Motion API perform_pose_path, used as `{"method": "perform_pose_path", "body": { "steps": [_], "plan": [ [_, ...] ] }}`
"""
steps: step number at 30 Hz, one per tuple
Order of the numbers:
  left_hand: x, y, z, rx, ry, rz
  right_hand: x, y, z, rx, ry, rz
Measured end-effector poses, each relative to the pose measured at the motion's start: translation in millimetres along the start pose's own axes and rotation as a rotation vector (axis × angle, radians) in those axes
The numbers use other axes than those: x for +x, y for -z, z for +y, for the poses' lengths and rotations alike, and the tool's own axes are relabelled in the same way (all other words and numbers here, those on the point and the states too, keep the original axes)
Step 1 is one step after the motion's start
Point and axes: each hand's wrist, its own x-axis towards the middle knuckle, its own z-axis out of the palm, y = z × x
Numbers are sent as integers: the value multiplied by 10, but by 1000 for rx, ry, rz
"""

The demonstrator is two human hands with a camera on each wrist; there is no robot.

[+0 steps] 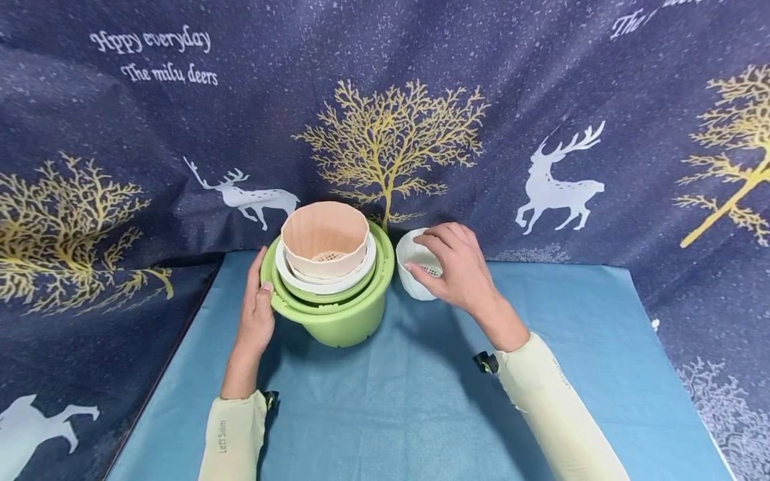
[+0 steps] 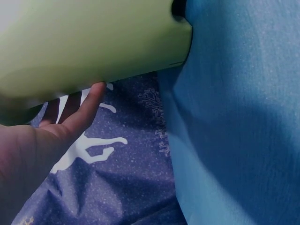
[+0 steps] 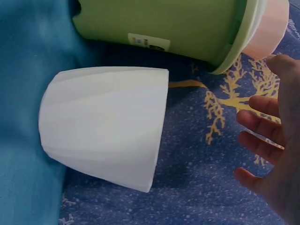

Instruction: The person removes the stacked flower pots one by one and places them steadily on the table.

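A large green flower pot [image 1: 344, 327] stands at the back of the table, holding nested pots: another green rim, a white pot [image 1: 325, 289] and a ribbed pink pot [image 1: 325, 227] on top. My left hand [image 1: 257, 315] rests against the big pot's left side, thumb at the rim; in the left wrist view its fairly straight fingers [image 2: 89, 105] touch the green wall. To the right stands a single white pot [image 3: 105, 124] with a holed bottom. Above its rim hovers my right hand [image 1: 452, 267], its fingers spread and loosely bent with nothing between them.
A blue cloth [image 1: 373, 414] covers the table. Behind it hangs a dark blue curtain [image 1: 409, 40] printed with golden trees and white deer, close to the pots. A white label [image 3: 149, 42] is on the green pot's side.
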Motion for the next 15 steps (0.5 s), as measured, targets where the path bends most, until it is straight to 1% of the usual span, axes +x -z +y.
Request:
{"method": "perform_pose_path", "body": {
  "steps": [5, 15],
  "plan": [
    [1, 0, -2, -6, 5, -4, 46, 42, -58, 34, 6, -9],
    [-2, -2, -17, -8, 10, -3, 147, 106, -181, 92, 37, 22]
  ]
}}
